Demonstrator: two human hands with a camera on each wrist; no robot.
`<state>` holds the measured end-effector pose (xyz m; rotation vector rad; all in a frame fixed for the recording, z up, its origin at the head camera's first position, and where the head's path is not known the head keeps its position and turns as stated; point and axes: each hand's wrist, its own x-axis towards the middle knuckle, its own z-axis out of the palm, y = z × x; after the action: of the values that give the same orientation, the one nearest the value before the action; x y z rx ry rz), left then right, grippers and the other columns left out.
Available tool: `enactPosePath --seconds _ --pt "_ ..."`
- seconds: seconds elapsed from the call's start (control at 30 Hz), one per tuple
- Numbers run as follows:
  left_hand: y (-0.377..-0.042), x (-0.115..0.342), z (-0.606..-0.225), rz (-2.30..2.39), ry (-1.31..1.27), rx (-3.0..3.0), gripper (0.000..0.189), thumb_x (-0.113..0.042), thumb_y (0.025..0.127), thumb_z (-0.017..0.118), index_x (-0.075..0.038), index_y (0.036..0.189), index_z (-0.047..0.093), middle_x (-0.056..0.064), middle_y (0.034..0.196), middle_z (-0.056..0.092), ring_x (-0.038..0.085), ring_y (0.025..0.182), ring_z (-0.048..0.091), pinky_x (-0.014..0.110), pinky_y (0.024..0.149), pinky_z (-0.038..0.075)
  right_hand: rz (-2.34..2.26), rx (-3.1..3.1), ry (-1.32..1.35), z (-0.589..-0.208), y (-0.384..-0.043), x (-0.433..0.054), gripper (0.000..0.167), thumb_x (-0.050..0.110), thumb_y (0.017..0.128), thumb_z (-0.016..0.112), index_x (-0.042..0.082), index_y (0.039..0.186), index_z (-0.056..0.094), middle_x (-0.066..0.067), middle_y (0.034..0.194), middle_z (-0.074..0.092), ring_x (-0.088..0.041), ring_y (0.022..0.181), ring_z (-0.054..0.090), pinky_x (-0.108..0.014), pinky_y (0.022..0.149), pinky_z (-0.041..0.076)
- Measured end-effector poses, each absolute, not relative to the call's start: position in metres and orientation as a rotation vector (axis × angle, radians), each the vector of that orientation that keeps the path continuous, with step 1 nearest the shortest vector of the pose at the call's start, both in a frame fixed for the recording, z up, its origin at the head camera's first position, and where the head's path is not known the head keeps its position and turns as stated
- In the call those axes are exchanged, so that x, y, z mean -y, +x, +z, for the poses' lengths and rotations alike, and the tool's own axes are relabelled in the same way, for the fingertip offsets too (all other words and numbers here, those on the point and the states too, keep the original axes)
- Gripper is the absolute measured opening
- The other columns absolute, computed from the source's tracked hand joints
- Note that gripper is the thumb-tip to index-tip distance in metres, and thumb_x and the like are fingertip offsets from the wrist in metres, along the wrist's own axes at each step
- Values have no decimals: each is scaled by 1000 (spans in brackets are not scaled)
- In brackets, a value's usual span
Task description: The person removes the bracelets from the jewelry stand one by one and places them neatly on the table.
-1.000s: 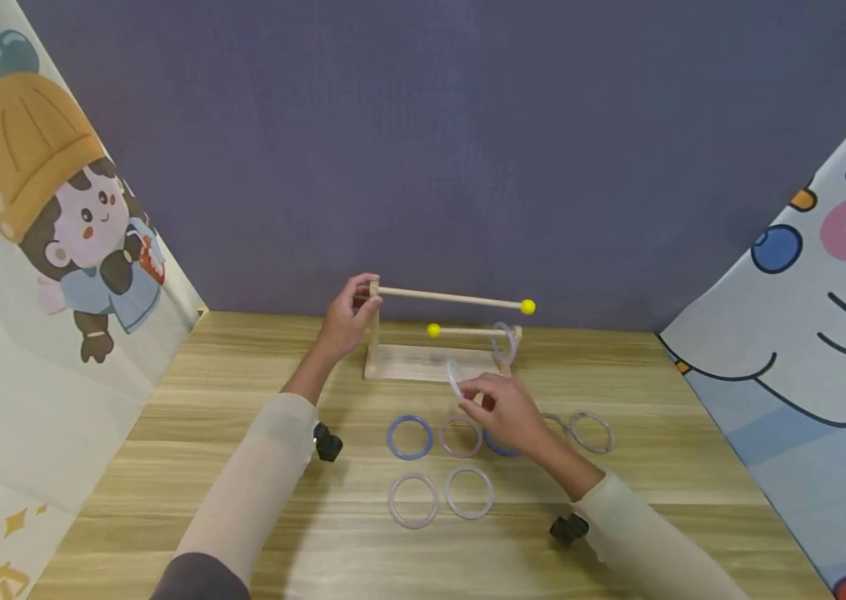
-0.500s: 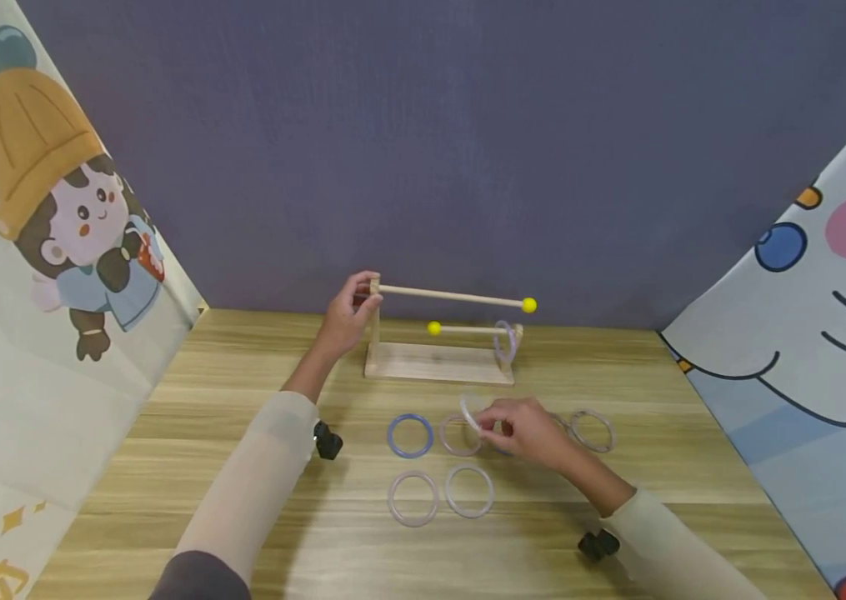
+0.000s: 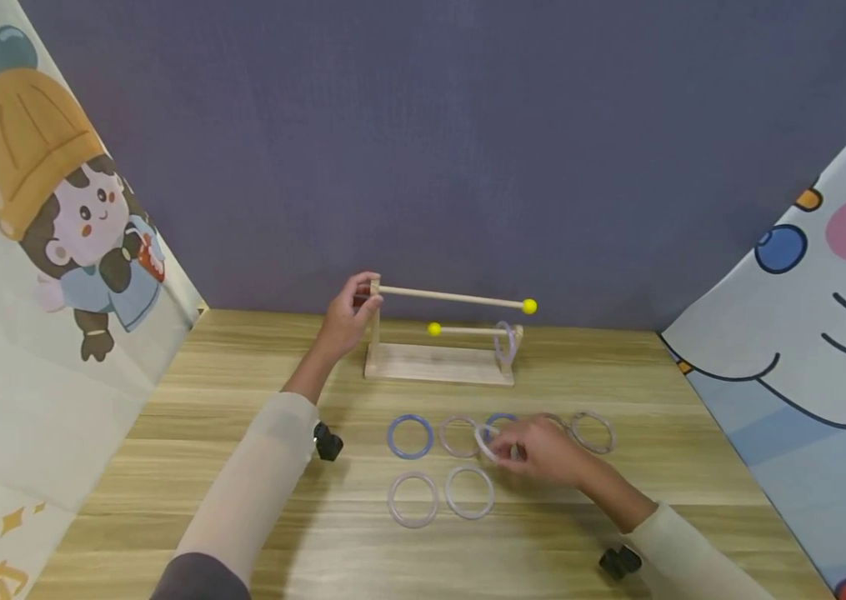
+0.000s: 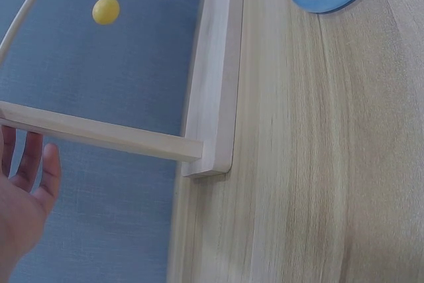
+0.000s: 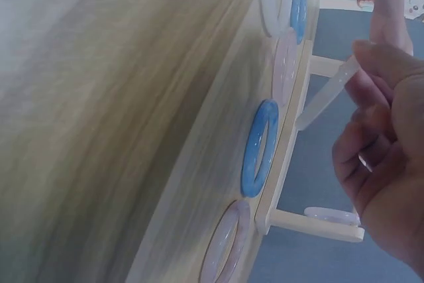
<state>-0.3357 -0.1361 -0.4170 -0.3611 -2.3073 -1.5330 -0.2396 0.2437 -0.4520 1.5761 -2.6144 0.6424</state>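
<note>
My left hand (image 3: 346, 321) grips the top of the taller post of a wooden bangle stand (image 3: 438, 364), thumb in front and fingers behind. Two rods with yellow ball ends (image 3: 529, 307) reach out from the stand's posts. A lilac bangle (image 3: 496, 343) hangs on the lower rod, near its post. My right hand (image 3: 543, 454) pinches a whitish translucent bangle (image 5: 328, 97) between thumb and fingers, tilted above the table. In the head view it overlaps a blue bangle (image 3: 501, 416), which the hand partly hides.
Several bangles lie flat before the stand: a blue bangle (image 3: 410, 457) at the left, a pinkish bangle (image 3: 460, 456) beside it, and a brownish-lilac bangle (image 3: 597, 451) at the right. A pale bangle (image 3: 412, 525) and a whitish bangle (image 3: 470, 517) lie nearer. A dark wall panel (image 3: 438, 167) stands behind.
My right hand has drawn back from the stand, toward me and to the right, carrying the whitish bangle down closer over the row. The left hand stays on the post.
</note>
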Motion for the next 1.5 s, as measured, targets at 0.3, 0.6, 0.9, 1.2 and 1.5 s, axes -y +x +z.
enactPosePath --seconds 0.3,0.6,0.9,1.2,1.5 --pt "-336 136 -417 -1565 -369 2271 41 -20 104 59 -10 143 49 23 123 63 37 107 62 47 93 53 661 2628 1706 -457 -231 -257 11 12 83 81 20 88 76 16 74 63 6 63 53 -6 57 43" --pt "-339 135 -419 -1569 -370 2268 43 -15 105 57 -6 146 47 28 125 61 41 108 61 49 95 52 586 2722 1741 -459 -226 -263 13 12 81 79 21 90 77 18 75 65 9 68 54 -9 65 46" --pt "-308 126 -386 -1567 -368 2289 40 -10 105 56 2 143 47 32 124 61 44 108 61 49 97 52 556 2887 1662 -463 -220 -271 12 20 80 82 25 88 75 22 75 63 11 69 53 -32 88 55" --pt "-337 134 -417 -1559 -335 2299 44 -15 105 56 -5 147 46 30 127 61 45 110 61 51 97 52 597 3009 1627 -471 -221 -272 16 17 78 83 27 84 72 24 71 58 11 65 52 -32 84 53" --pt "-337 135 -418 -1579 -368 2255 42 -18 104 59 -9 144 49 25 123 63 39 106 63 48 95 52 745 3064 1647 -473 -221 -273 19 12 79 82 23 80 67 20 72 58 10 63 51 -14 61 48"
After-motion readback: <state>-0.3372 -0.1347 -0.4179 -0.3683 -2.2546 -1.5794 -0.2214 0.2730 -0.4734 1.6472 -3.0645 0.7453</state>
